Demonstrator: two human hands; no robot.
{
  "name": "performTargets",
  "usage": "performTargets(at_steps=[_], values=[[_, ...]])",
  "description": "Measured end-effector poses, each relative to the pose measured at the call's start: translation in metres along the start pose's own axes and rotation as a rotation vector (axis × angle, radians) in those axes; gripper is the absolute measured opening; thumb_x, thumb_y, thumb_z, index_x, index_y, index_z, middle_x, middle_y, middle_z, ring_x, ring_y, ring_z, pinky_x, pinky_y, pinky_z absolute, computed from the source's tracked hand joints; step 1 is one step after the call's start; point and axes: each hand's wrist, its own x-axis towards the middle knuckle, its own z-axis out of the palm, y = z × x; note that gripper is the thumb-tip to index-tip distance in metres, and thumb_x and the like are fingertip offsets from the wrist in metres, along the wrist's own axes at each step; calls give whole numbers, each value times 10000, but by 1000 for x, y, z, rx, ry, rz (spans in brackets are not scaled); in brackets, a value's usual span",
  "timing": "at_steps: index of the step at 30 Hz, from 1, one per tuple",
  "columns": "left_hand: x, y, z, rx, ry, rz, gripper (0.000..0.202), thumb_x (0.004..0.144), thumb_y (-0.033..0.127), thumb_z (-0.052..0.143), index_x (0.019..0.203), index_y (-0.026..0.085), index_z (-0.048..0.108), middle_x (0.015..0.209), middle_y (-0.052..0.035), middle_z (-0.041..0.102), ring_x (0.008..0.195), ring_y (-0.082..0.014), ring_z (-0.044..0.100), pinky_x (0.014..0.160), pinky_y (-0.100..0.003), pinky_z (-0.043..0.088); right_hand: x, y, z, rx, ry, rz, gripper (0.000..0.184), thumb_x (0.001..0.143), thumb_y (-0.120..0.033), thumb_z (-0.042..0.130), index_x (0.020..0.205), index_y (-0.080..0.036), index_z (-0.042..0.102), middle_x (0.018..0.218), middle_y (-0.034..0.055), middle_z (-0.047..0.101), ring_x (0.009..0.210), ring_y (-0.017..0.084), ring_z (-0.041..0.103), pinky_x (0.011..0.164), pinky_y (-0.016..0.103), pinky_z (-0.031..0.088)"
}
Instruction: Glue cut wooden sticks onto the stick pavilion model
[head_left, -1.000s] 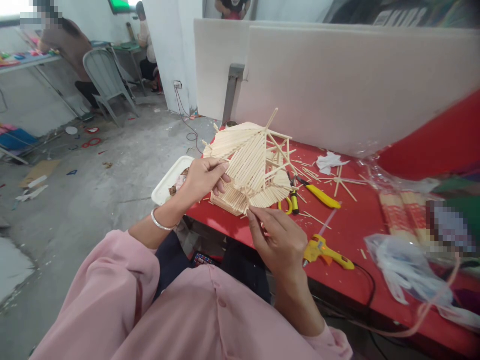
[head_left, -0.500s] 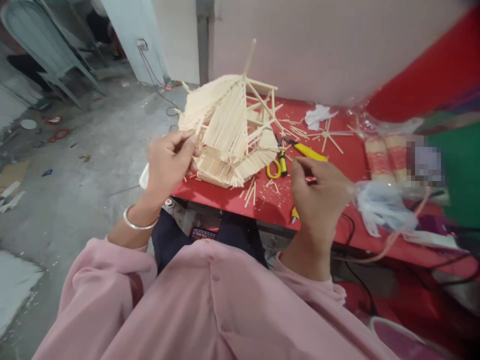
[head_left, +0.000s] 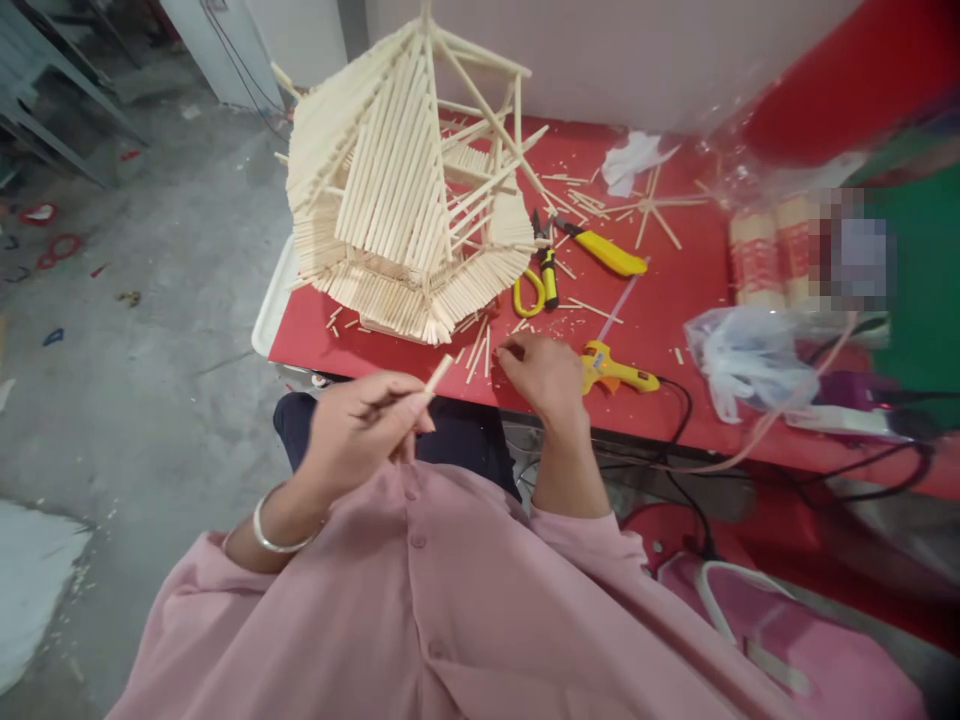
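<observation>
A model house made of thin wooden sticks [head_left: 405,190] stands on the red table [head_left: 660,330] near its left front corner. My left hand [head_left: 364,430] is below the table edge, fingers pinched on a short wooden stick [head_left: 437,375] that points up to the right. My right hand [head_left: 540,372] rests on the table's front edge among loose cut sticks [head_left: 480,350], fingers curled down; what they hold, if anything, is hidden. A yellow glue gun [head_left: 619,370] lies just right of that hand.
Yellow-handled cutters [head_left: 607,250] and pliers [head_left: 536,285] lie behind the right hand. A crumpled plastic bag [head_left: 739,355], packs of sticks [head_left: 765,255] and black cables [head_left: 690,420] are to the right. A white tray [head_left: 270,300] juts off the table's left edge.
My left hand let go of the stick house and dropped toward my chest with one stick. My right hand came down onto the loose sticks at the table edge. The view tilted down.
</observation>
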Motion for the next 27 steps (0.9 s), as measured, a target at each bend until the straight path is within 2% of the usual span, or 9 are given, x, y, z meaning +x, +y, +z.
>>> performTargets(at_steps=[2,3,6,9,15,20,24,27], values=[[7,-25,18,-29,-72,-129,149,887,280,675,793,164,677,651,2,717,387,-68,580,351,-157,419,1,-1,0,10,2,-2,318,892,-367,503,1014,-239,768,1017,91,777,941,271,688,769,347,459],[13,-39,25,-51,-62,-169,152,863,297,693,795,162,669,654,1,714,394,-69,581,353,-156,419,1,-2,0,14,1,-4,320,895,-362,500,1023,-240,767,1021,91,777,944,270,688,770,348,461],[32,-78,37,-127,20,-282,221,810,354,721,784,156,626,628,5,694,375,-65,550,349,-161,412,3,-2,4,32,3,-22,310,888,-351,507,1033,-243,759,1034,81,776,961,265,692,780,348,466],[42,-98,38,-217,104,-334,266,772,385,736,797,157,601,603,15,677,337,-65,513,321,-172,385,5,-1,9,82,0,-43,275,855,-374,558,1015,-242,739,1017,56,777,970,256,697,789,344,473],[43,-97,39,-253,115,-360,274,747,382,741,811,155,601,615,9,684,345,-64,520,323,-167,366,8,-6,13,65,-43,22,298,817,-312,571,1077,-220,686,1009,74,769,973,270,701,800,360,482],[45,-99,41,-259,109,-361,259,749,366,730,822,153,601,627,10,685,359,-66,529,327,-172,368,8,-8,12,11,-47,20,268,830,-284,545,1025,-199,707,1040,104,760,976,274,689,775,344,469],[45,-104,42,-276,93,-362,278,748,387,734,820,154,602,637,9,687,356,-65,523,323,-174,357,6,-10,9,-5,-7,-1,292,892,-303,500,1041,-201,729,1077,109,753,982,263,680,757,321,455],[45,-105,42,-284,91,-371,297,738,401,749,816,154,603,631,10,682,353,-66,520,324,-178,356,3,-15,9,-6,28,-70,371,962,-355,434,1134,-224,736,1132,113,742,1012,259,672,777,317,456]])
